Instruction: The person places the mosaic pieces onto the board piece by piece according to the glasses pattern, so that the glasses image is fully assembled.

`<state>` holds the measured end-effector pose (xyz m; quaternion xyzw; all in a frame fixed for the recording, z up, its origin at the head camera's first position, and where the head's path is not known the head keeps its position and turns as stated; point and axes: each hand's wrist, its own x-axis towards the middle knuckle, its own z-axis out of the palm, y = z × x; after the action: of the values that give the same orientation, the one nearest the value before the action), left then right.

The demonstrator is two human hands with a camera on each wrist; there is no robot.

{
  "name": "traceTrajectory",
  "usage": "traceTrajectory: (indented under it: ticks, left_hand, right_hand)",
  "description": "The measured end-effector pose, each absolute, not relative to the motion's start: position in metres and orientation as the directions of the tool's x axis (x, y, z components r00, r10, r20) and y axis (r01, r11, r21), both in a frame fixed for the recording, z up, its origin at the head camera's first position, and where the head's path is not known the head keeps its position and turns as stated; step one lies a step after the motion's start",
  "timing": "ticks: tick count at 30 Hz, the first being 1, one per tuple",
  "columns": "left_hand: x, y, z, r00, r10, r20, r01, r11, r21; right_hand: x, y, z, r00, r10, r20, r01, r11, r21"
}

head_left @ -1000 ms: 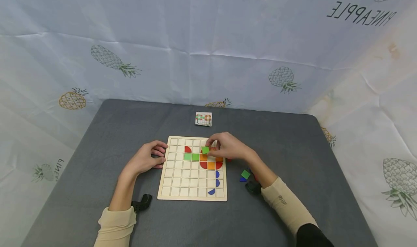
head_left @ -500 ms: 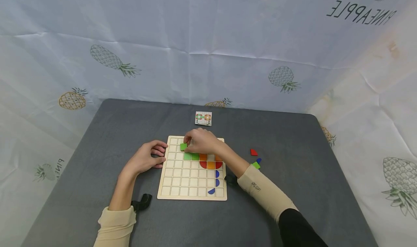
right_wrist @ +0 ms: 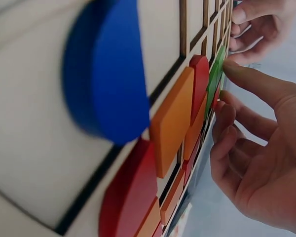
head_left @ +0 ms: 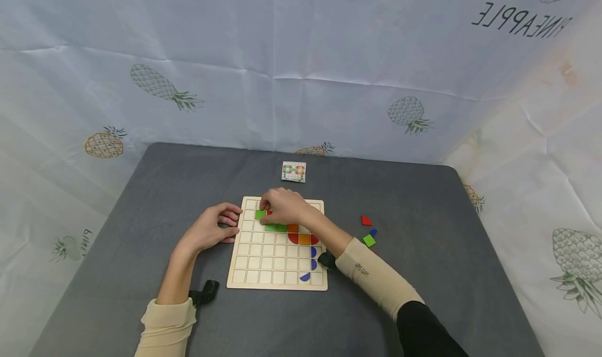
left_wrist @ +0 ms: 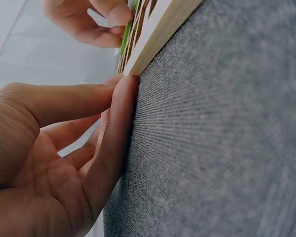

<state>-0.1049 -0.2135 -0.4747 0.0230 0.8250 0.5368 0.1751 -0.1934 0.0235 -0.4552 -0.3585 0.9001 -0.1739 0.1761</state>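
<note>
The gridded board (head_left: 277,252) lies on the bench (head_left: 141,200). Left hand (head_left: 209,231) rests against the board's left edge; right hand (head_left: 284,206) sits over its far rows, on a square tile (head_left: 260,214). Behind the board lies a small card (head_left: 293,171); to its right, loose pieces (head_left: 368,231).

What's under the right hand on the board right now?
The right hand presses a green square into the wooden board, beside a red piece. The cells beneath the palm are covered.

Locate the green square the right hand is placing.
Head view: the green square sits under the right hand's fingertips in the wooden board's upper-left cells, near the left hand at the board's left edge.
</note>
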Motion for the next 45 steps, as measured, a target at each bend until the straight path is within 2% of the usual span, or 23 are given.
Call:
traceTrajectory:
  ticks: [11, 18, 29, 36, 45]
  left_hand:
    - [-0.105, -0.212, -0.476, -0.938, 0.219, -0.267, -0.153, 0.43, 0.89]
    - [-0.104, -0.213, -0.477, -0.94, 0.22, -0.259, -0.141, 0.439, 0.887]
    - [-0.102, -0.214, -0.477, -0.943, 0.219, -0.25, -0.132, 0.444, 0.886]
    - [-0.103, -0.214, -0.477, -0.944, 0.215, -0.248, -0.131, 0.447, 0.885]
    - [-0.105, -0.212, -0.477, -0.942, 0.217, -0.255, -0.137, 0.444, 0.885]
  right_hand:
    - [-0.183, 0.05, -0.446, -0.716, -0.68, -0.159, -0.514, 0.667, -0.539]
    - [-0.171, 0.094, -0.435, -0.73, -0.673, -0.114, -0.508, 0.647, -0.569]
    - [-0.155, 0.167, -0.434, -0.786, -0.606, -0.119, -0.459, 0.702, -0.544]
    - [-0.156, 0.195, -0.449, -0.767, -0.619, -0.167, -0.434, 0.694, -0.574]
    - [-0.163, 0.202, -0.458, -0.743, -0.637, -0.208, -0.422, 0.686, -0.592]
